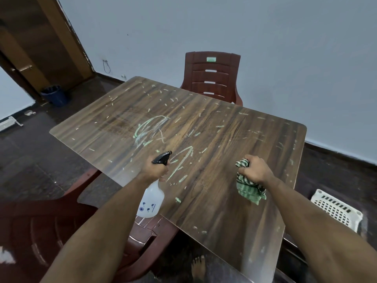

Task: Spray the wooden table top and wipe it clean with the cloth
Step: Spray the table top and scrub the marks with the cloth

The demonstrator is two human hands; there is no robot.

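The wooden table top (214, 127) fills the middle of the view, marked with pale green scribbles (151, 129) and many small light flecks. My left hand (155, 171) grips the neck of a translucent white spray bottle (152, 199) with a black nozzle (163, 157), held above the table's near left edge, nozzle pointing toward the far side. My right hand (256, 170) holds a bunched green and white striped cloth (248, 189) above the table's near right part; the cloth hangs down from my fist.
A dark red plastic chair (212, 76) stands at the table's far side and another (61, 225) at the near left. A white plastic basket (336, 209) sits on the floor at right. A blue bin (54, 96) stands by the door. My bare foot (197, 266) shows below the table edge.
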